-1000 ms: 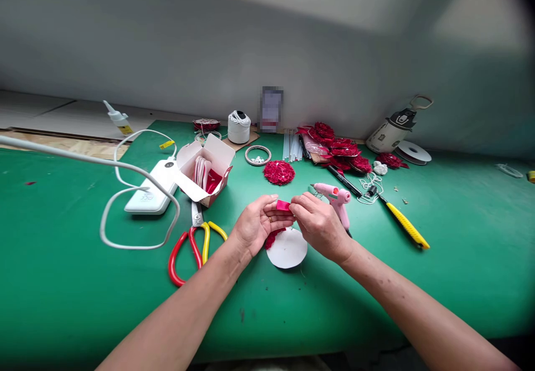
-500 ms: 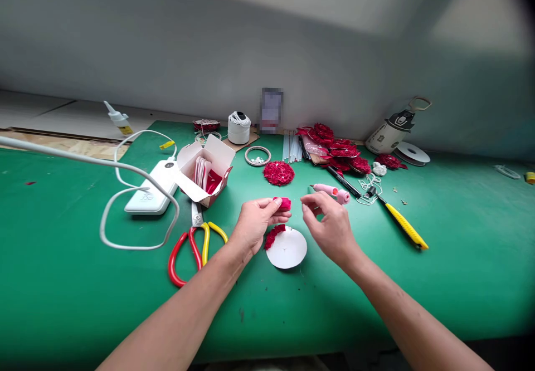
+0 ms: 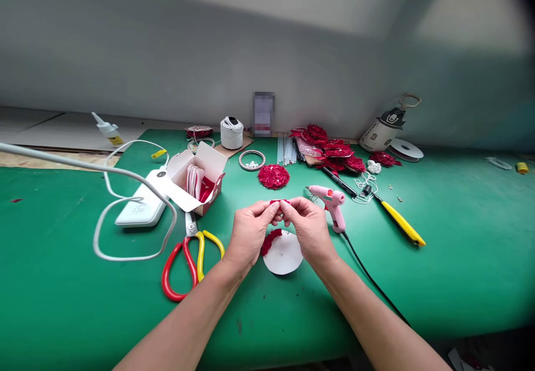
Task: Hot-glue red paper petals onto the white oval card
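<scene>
A small strip of red fabric (image 3: 279, 201) is pinched between both hands, mostly covered by the fingertips. My left hand (image 3: 249, 229) closes on its left end and my right hand (image 3: 308, 227) on its right end, thumbs almost touching. Just below them a white paper disc (image 3: 285, 255) lies on the green table, with gathered red fabric (image 3: 271, 241) along its upper left edge. A pink glue gun (image 3: 332, 201) rests beside my right hand, its black cord trailing toward the front. Beyond the hands sits a round red ruffled piece (image 3: 273, 176).
Scissors (image 3: 192, 265) lie left of my hands, near an open box (image 3: 204, 184) and a white power bank (image 3: 144, 206). At the back are a string spool (image 3: 231, 133), glue sticks (image 3: 286, 149) and red fabric flowers (image 3: 334, 149). A yellow cutter (image 3: 402, 223) lies right.
My right hand has moved left to join my left hand, and now also grips the red fabric strip. The glue gun, partly hidden before, shows fully.
</scene>
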A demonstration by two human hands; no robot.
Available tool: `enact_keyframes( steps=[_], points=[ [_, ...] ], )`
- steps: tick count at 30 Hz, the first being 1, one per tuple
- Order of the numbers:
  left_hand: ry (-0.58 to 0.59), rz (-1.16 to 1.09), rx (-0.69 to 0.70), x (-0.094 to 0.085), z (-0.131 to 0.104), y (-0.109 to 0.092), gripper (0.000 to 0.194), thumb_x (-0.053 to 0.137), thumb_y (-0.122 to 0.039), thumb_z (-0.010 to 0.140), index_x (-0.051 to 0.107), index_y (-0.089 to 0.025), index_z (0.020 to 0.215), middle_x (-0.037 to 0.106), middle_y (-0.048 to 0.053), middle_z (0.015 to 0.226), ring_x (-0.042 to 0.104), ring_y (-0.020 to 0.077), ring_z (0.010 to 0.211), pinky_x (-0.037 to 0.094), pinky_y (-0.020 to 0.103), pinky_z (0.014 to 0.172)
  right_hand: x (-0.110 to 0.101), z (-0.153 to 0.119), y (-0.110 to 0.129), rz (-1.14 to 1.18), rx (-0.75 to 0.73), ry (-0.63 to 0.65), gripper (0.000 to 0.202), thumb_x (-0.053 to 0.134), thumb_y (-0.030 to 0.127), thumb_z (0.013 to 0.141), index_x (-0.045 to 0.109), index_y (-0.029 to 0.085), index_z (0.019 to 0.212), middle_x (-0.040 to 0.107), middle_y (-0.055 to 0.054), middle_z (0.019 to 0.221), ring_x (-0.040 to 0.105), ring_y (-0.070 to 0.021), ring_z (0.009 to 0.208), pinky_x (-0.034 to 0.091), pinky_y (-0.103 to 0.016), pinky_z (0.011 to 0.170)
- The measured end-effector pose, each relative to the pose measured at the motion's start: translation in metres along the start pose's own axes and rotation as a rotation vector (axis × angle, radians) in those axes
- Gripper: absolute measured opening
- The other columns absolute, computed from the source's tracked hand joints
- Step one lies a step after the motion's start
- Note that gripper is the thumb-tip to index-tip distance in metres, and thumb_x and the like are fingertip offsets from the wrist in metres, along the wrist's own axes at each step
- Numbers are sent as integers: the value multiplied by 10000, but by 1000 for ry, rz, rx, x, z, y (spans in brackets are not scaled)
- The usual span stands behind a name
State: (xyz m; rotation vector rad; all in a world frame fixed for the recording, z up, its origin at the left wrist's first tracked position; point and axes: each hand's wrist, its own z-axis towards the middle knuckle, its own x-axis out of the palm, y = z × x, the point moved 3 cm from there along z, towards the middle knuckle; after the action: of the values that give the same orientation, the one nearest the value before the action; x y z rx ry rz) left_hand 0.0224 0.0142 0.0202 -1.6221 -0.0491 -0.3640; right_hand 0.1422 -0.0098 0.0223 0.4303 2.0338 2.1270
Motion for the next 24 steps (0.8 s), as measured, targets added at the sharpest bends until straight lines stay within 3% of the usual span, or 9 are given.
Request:
enact_keyframes(
  steps=[7,16,24],
  points=[
    [20,-128,-138,1,1,-1,147,738,-256,750,762,-119,797,677,44,701,583,116,681,466,214,630,-3,1,-3,9,-57,9,193,723,352,781,676,174,721,614,14,642,516,-117,583,434,-264,582],
    [-98,-139,-125,2,2,0,157,770,-180,688,717,-109,818,694,38,710,621,125,666,466,228,612,-4,5,-10,52,-43,-16,180,736,344,763,682,174,734,630,9,643,533,-117,564,450,-261,555],
    [-123,-156,-121,4,2,1,191,776,-181,679,650,-128,813,673,5,705,616,110,668,466,216,625,-2,6,-11,117,2,-71,171,757,325,727,686,173,754,648,6,654,545,-114,542,466,-260,529]
  ],
)
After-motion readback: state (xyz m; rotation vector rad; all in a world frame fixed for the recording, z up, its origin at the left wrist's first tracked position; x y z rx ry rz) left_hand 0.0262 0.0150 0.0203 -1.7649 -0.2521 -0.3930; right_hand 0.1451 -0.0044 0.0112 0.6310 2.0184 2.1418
